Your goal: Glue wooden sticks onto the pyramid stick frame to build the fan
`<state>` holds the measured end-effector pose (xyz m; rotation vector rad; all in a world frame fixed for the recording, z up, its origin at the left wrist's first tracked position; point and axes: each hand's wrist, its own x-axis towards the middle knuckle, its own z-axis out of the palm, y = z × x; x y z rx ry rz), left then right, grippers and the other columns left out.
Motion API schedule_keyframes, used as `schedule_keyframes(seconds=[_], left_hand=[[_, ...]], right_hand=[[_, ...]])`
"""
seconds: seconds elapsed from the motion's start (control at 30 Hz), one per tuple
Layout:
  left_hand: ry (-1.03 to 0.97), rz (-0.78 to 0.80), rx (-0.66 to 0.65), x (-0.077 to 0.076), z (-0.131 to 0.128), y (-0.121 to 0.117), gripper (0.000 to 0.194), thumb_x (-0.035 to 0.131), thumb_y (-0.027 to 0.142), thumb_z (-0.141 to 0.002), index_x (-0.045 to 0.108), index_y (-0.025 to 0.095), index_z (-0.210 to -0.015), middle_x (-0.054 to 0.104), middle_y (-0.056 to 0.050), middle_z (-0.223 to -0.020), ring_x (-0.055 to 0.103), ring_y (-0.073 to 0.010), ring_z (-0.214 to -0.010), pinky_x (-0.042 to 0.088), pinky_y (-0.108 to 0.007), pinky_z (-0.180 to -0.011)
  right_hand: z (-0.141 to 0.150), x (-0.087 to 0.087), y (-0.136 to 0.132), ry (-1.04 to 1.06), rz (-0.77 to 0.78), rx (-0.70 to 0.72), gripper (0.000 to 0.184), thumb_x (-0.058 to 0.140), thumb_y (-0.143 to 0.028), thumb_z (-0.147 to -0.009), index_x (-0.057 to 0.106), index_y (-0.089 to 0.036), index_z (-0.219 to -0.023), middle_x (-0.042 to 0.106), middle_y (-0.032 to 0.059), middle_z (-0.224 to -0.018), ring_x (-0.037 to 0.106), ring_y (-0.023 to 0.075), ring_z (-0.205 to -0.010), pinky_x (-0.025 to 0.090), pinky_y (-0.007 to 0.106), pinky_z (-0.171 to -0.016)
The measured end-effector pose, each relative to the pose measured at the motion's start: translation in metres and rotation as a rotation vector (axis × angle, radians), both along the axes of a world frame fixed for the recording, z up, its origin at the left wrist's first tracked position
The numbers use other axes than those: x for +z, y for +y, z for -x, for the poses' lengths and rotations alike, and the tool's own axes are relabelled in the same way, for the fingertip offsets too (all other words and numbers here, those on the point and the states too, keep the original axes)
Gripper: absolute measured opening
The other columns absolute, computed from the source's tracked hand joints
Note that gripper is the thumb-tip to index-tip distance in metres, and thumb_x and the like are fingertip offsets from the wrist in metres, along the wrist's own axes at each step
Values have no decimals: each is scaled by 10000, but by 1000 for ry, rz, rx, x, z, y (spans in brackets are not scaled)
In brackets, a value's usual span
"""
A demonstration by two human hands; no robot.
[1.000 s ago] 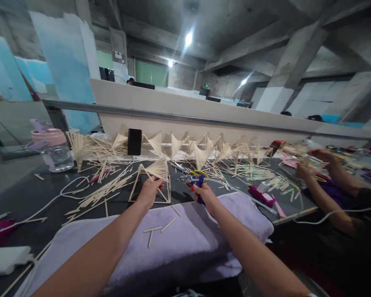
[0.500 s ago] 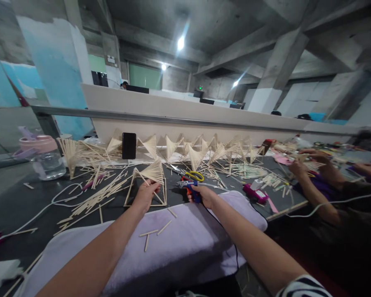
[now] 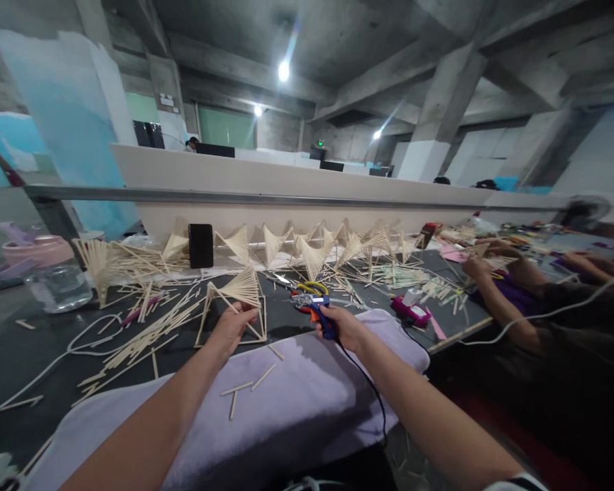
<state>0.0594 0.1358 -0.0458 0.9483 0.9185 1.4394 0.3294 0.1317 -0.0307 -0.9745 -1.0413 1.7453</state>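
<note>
My left hand point(image 3: 230, 332) is closed, its thumb and fingers pinching a thin wooden stick point(image 3: 228, 302) at the front of a small stick frame point(image 3: 200, 326). A fan of slanting sticks point(image 3: 244, 285) spreads across the top of that frame, which stands on the dark table. To the right, my right hand point(image 3: 346, 327) is wrapped round a blue hot glue gun point(image 3: 329, 326) with an orange trigger. Its nozzle points left towards the frame, apart from it. Yellow-handled scissors point(image 3: 313, 288) lie just behind the glue gun.
A lilac towel point(image 3: 307, 368) with several short sticks covers the table's front edge. Loose sticks point(image 3: 153, 334) lie left; finished twisted stick models point(image 3: 312, 252) line the back. A phone point(image 3: 200, 245), water bottle point(image 3: 56, 279) and magenta device point(image 3: 411, 310) stand around. A co-worker's hands point(image 3: 484, 266) are at right.
The view has turned slightly to the right. My right hand has drawn the glue gun a little to the right, away from the stick frame. My left hand keeps its pinch on the stick.
</note>
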Motion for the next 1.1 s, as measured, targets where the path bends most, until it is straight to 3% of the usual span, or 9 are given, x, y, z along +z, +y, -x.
schedule_keyframes(seconds=[0.27, 0.57, 0.8, 0.97, 1.1], left_hand=[[34, -2, -13, 2, 1, 0, 264, 738, 197, -561, 625, 122, -787, 629, -18, -738, 572, -106, -671, 431, -214, -630], [61, 26, 94, 0, -2, 2, 305, 742, 334, -562, 637, 124, -758, 644, -14, -689, 575, -103, -639, 427, -207, -632], [50, 52, 78, 1, -5, 2, 317, 762, 344, -545, 632, 127, -736, 631, 2, -663, 563, -85, -617, 429, -190, -622], [67, 122, -53, 9, -5, -5, 291, 776, 298, -561, 628, 128, -745, 626, -10, -680, 588, -103, -640, 464, -224, -672], [106, 190, -144, 21, -2, -13, 270, 777, 207, -579, 639, 141, -802, 652, -35, -773, 615, -118, -730, 468, -225, -738]], right_hand=[[1, -12, -2, 47, -56, -94, 142, 594, -238, -768, 499, -175, -854, 627, 11, -681, 574, 115, -520, 497, 252, -485], [9, -30, 4, 47, -32, -90, 160, 614, -235, -739, 491, -177, -825, 621, 6, -656, 570, 118, -496, 494, 259, -464], [12, -29, -2, 55, -79, -75, 276, 662, -295, -696, 473, -192, -869, 601, -27, -658, 569, 114, -500, 481, 249, -463], [11, -24, -9, 75, -273, -50, 374, 670, -331, -681, 439, -210, -950, 642, 13, -848, 574, 111, -545, 439, 221, -441], [10, -18, -9, -64, -440, -124, 346, 644, -311, -680, 424, -203, -924, 640, 6, -819, 523, 86, -492, 402, 208, -433]])
